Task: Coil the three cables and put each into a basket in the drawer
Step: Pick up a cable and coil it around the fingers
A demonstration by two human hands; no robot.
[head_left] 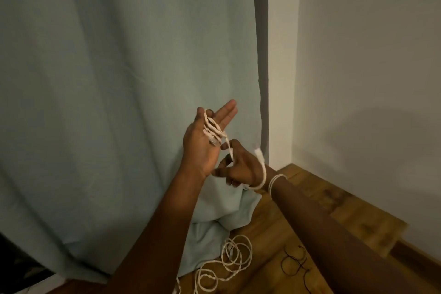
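Observation:
My left hand [205, 141] is raised with flat fingers, and a white cable [213, 130] is wound in several loops around its palm. My right hand [238, 167] pinches the strand leaving those loops. The cable's tail curves past my right wrist and ends in a white plug [259, 153] sticking up. A second white cable [229, 262] lies in loose loops on the wooden floor below. A thin black cable [294, 262] lies tangled on the floor beside it. No drawer or basket is in view.
A pale green curtain [119, 79] hangs at the left and pools on the wooden floor [338, 207]. A white wall corner [284, 67] stands at the right. A white band [274, 180] circles my right wrist.

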